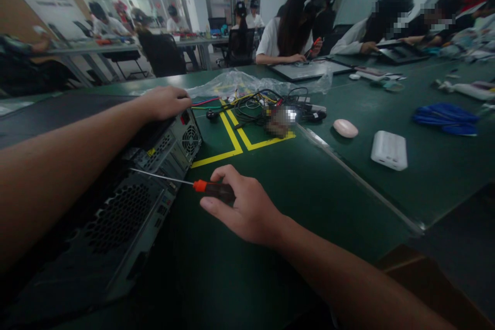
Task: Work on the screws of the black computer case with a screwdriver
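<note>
A black computer case lies on the left of the green table, its metal back panel with vent holes and a fan grille turned toward the right. My left hand rests on the case's top edge near the fan grille, its fingers curled over the corner. In my right hand is a screwdriver with a dark handle and orange collar. Its long thin shaft points left, and the tip meets the back panel beside the slot covers. Whether the tip sits in a screw is too small to tell.
Beyond the case lie tangled cables and clear plastic film. To the right are a pink oval object, a white box-shaped device and a blue bundle. Co-workers sit across the table. Yellow tape marks the tabletop.
</note>
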A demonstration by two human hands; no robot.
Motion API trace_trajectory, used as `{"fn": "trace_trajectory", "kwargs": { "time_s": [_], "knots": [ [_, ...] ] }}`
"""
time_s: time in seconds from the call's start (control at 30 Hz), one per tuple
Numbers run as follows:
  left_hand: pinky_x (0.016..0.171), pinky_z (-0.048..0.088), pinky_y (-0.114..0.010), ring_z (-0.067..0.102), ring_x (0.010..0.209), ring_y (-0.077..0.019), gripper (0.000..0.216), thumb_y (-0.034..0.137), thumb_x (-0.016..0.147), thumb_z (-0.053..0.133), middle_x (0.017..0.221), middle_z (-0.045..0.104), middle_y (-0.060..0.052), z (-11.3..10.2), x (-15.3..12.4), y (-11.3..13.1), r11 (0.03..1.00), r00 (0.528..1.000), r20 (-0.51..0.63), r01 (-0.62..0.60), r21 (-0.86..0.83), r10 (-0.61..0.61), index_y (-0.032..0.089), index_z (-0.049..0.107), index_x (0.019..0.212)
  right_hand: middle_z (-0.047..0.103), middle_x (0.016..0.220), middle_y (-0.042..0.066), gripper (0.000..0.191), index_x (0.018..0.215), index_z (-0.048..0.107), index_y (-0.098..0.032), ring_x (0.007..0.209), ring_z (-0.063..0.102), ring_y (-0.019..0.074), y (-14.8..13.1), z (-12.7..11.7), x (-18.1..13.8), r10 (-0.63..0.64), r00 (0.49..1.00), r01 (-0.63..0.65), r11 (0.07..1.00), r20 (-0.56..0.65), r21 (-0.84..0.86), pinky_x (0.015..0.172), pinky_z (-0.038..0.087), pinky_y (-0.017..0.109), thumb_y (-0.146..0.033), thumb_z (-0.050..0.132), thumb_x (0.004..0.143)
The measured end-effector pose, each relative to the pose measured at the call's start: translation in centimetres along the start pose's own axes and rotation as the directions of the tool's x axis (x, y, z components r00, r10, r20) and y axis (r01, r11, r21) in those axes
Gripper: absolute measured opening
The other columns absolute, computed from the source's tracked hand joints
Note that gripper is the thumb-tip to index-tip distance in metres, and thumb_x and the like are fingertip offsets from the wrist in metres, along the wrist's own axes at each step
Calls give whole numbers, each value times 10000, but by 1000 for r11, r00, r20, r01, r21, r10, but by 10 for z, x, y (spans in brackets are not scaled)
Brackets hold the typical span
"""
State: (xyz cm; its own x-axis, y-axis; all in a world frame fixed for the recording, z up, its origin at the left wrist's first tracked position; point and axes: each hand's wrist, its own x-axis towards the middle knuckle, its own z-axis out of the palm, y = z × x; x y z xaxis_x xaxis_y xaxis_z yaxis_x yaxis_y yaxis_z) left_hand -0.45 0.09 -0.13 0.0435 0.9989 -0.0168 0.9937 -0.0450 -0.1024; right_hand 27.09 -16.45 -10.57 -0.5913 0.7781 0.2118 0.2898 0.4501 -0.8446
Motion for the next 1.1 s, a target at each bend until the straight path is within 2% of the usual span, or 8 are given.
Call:
{"fn": "trace_trajectory", "kwargs": {
  "time_s": [0.2, 0.4, 0.77, 1.1],
  "knots": [
    [1289, 519, -497, 699, 1516, -414, 772, 486, 1113, 290, 1646, 747, -214, 0, 1, -1, 1000, 1000, 2, 5, -14, -5, 111, 750, 1606, 675, 889, -36, 194, 1158, 556, -298, 721, 587, 181, 2, 1, -2, -25, 1000, 25, 1000, -13, -11, 728, 375, 321, -336, 721, 1064],
    [1266, 541, -506, 721, 1477, -426, 784, 495, 1108, 274, 1612, 764, -238, 0, 1, 0, 1000, 1000, -2, -2, -3, 2, 88, 761, 1568, 726, 936, -9, 178, 1147, 574, -293, 756, 613, 195, 2, -1, -1, -23, 1000, 23, 1000, -11, -8, 747, 408, 333, -365, 719, 1072],
    [1288, 526, -534, 708, 1497, -447, 799, 494, 1107, 271, 1606, 755, -270, 0, 0, -1, 1000, 1000, 1, -10, -24, 10, 58, 759, 1566, 709, 908, -16, 189, 1137, 577, -293, 761, 603, 198, 3, 0, 0, -23, 1000, 23, 1000, -9, -4, 756, 404, 339, -394, 721, 1068],
    [1295, 521, -528, 705, 1507, -442, 813, 520, 1117, 278, 1630, 750, -246, 2, 1, -1, 999, 1000, -14, -9, -33, 9, 86, 743, 1623, 705, 914, -26, 208, 1153, 591, -290, 736, 585, 180, 6, 3, 0, -16, 999, 16, 1000, -28, -14, 737, 398, 323, -414, 738, 1075]
  ]
}}
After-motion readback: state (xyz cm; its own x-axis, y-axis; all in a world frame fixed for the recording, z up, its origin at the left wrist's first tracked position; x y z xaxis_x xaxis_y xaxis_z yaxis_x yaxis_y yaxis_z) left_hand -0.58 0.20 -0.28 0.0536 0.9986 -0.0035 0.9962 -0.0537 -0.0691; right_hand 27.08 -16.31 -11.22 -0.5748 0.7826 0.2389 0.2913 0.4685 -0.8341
